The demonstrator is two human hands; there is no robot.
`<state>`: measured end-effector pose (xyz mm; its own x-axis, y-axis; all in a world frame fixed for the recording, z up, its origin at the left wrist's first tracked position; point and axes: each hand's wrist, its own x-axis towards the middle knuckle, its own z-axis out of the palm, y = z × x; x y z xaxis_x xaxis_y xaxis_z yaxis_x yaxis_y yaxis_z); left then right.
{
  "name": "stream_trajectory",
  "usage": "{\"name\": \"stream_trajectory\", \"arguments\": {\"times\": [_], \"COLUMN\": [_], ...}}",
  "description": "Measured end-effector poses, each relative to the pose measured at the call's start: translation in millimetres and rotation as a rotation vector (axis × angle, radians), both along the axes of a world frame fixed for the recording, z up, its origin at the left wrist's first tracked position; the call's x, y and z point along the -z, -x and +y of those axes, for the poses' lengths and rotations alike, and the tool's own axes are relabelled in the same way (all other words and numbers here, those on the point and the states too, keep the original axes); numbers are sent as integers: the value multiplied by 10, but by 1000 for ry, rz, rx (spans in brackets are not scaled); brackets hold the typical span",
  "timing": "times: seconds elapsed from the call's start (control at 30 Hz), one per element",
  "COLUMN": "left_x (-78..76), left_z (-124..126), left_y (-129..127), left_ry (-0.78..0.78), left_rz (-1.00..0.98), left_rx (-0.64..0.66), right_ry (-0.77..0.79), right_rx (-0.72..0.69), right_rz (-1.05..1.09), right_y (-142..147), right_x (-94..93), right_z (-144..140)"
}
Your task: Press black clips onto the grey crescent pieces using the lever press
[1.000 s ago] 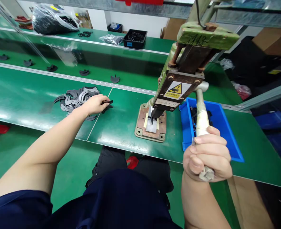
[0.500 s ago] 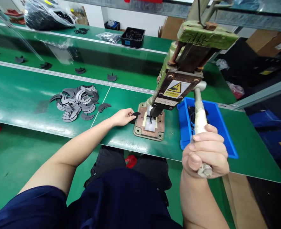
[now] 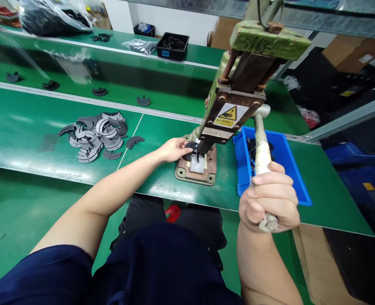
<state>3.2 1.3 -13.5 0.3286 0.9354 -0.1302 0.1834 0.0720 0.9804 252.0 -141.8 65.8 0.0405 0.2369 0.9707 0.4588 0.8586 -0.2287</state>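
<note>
At the press (image 3: 236,99), the left hand (image 3: 175,149) holds a curved piece (image 3: 191,146).

A: Along the far tabletop (image 3: 200,56), a bulging clear bag (image 3: 55,19) is slumping at the left, dark contents showing through!

B: And a small dark heap (image 3: 101,37) is lying just right of it, while a flat clear packet (image 3: 139,45) is stretching out beyond.

A: Next along, a black bin (image 3: 178,55) is flashing a blue label (image 3: 165,53), and a smaller black bin (image 3: 143,33) is lurking behind, to the left!

B: Over at upper right, a cardboard box (image 3: 349,51) is sitting tilted, wearing a white label (image 3: 365,58).

A: Down low, something red (image 3: 173,213), partly hidden, is standing out against the green floor (image 3: 12,220)!

B: And overhead, a metal beam (image 3: 200,9) is running across.
</note>
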Motion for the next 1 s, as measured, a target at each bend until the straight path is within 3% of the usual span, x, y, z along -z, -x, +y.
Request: {"name": "stream_trajectory", "arguments": {"times": [0.33, 0.63, 0.83, 0.9, 1.0], "left_x": [-64, -101, -182, -184, -181], "left_z": [52, 183, 218, 197, 158], "left_y": [33, 7, 0, 2, -5], "left_ry": [143, 251, 446, 475, 471], "left_rz": [-47, 54, 118, 91, 67], "left_rx": [66, 99, 121, 106, 90], "right_ry": [20, 25, 25, 65, 267], "right_rx": [37, 86, 90, 120, 173], "right_rz": [26, 25, 32, 15, -15], "right_y": [53, 45, 51, -28, -253], "right_x": [-14, -7, 52, 54, -18], "right_z": [-29, -10, -67, -37, 169]}}
